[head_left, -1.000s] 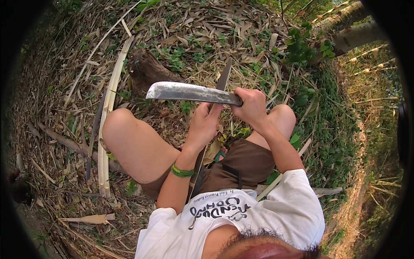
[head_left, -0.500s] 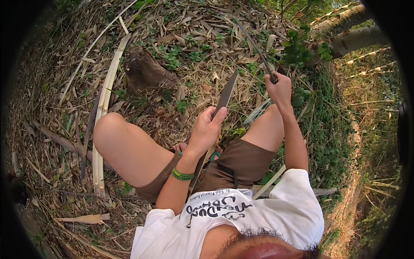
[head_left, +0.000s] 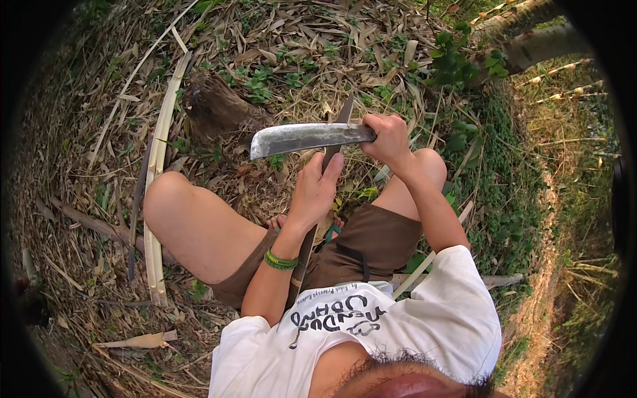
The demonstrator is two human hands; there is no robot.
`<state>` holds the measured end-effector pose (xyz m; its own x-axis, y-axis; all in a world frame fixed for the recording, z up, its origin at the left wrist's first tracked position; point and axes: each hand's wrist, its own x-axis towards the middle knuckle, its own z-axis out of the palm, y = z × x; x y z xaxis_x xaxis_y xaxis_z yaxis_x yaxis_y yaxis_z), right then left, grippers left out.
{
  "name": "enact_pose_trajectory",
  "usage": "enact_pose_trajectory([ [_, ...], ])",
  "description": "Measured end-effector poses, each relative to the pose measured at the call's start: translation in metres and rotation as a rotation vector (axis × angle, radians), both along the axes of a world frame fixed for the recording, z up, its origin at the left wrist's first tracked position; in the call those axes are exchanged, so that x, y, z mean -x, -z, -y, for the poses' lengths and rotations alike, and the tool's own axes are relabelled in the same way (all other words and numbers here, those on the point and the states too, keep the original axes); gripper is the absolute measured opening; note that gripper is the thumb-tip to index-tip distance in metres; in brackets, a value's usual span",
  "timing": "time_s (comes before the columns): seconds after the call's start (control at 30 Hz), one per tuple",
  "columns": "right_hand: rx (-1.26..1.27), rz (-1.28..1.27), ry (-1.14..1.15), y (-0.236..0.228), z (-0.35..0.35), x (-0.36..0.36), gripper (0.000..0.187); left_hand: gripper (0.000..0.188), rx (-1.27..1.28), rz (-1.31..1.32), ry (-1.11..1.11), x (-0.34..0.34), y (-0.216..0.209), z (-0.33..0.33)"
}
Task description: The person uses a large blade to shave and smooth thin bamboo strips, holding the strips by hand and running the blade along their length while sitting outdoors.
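Note:
A long, dark, flat bamboo strip (head_left: 304,259) slants up from my lap between my thighs, its tapered end rising past my fist. My left hand (head_left: 313,192) is closed round it about midway, thumb lying along the strip. In my right hand (head_left: 388,138) is a machete (head_left: 302,138), gripped by its handle, which the fingers mostly hide. Its broad, worn grey blade points left and lies across the strip just above my left hand. Whether the edge touches the strip, I cannot tell.
Long pale bamboo strips (head_left: 158,179) and a dark strip (head_left: 138,199) lie beside my left knee. Ahead stands a weathered stump (head_left: 219,106). Dry leaves and small green plants cover the ground. Thick stems (head_left: 544,50) lean in at the upper right.
My right hand has come inward and turned the machete from pointing up and away to lying leftward across the strip. The left hand, still holding the strip, has shifted slightly left and down.

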<state>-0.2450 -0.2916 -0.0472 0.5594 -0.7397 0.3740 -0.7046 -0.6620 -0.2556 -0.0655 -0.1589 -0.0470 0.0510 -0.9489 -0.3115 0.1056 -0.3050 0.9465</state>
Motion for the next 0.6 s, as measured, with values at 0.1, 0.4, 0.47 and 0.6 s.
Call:
enact_pose_trajectory([
  [0.1,0.094,-0.104,0.063,-0.004,0.026,0.01,0.014,0.045,-0.005,-0.044,0.002,-0.003,-0.001,0.0],
  [0.4,-0.135,-0.085,0.781,-0.017,0.131,0.125,0.037,0.034,0.002,-0.401,0.062,-0.028,-0.055,-0.06],
  [0.47,-0.155,0.187,0.897,-0.047,0.14,0.168,0.041,0.034,-0.009,-0.342,0.019,-0.026,-0.046,-0.051],
  [0.6,0.009,0.08,0.509,-0.055,0.074,0.1,0.034,0.031,-0.074,-0.357,-0.026,-0.026,-0.034,-0.027],
])
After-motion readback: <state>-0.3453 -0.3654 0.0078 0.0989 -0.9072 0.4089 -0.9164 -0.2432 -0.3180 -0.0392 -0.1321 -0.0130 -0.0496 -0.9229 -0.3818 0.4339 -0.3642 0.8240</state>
